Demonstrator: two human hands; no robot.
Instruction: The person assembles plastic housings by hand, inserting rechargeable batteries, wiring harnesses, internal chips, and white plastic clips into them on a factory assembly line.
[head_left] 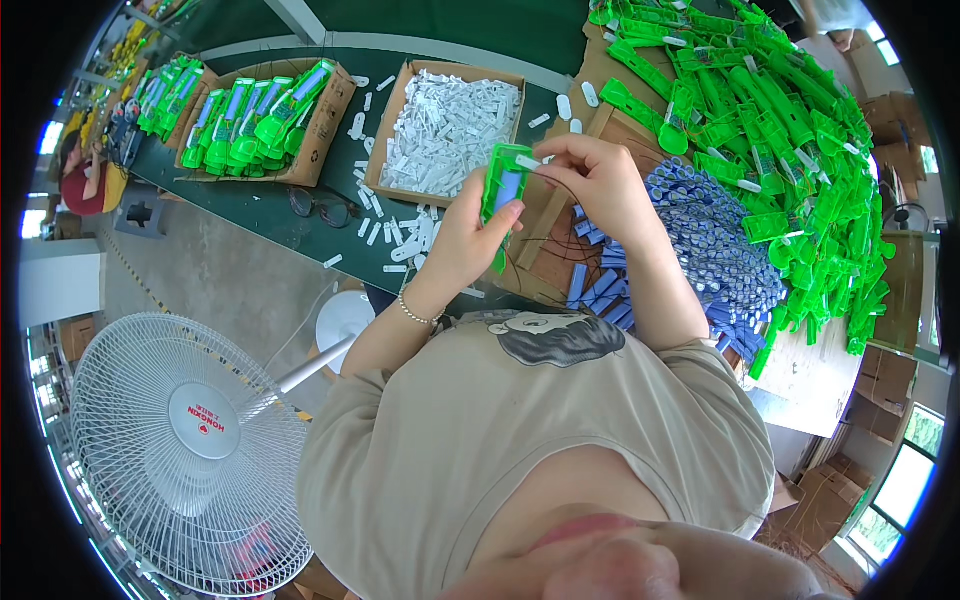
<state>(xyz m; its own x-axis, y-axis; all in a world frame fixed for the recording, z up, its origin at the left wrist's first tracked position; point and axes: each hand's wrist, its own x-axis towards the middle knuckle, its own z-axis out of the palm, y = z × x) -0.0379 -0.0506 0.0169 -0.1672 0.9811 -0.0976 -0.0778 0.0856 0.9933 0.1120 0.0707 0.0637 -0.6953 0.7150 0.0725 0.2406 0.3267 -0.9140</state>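
Observation:
My left hand (462, 240) is closed round a green plastic housing (494, 172), held upright over the table's front edge. Inside the housing lies a blue cylindrical battery cell (509, 188), and my left thumb rests near its lower end. My right hand (600, 185) pinches a small white plastic piece (527, 162) at the upper end of the housing. Whether that piece touches the housing is too small to tell. Below my right wrist lies a pile of blue battery cells (700, 225) with thin wires.
A cardboard box (386, 130) of white pieces stands behind my hands, with loose ones around it. Another box (325, 130) holds filled green housings; eyeglasses (325, 208) lie nearby. Green housings (770, 120) are heaped right. A fan (190, 450) stands left; another person (88, 180) sits beyond.

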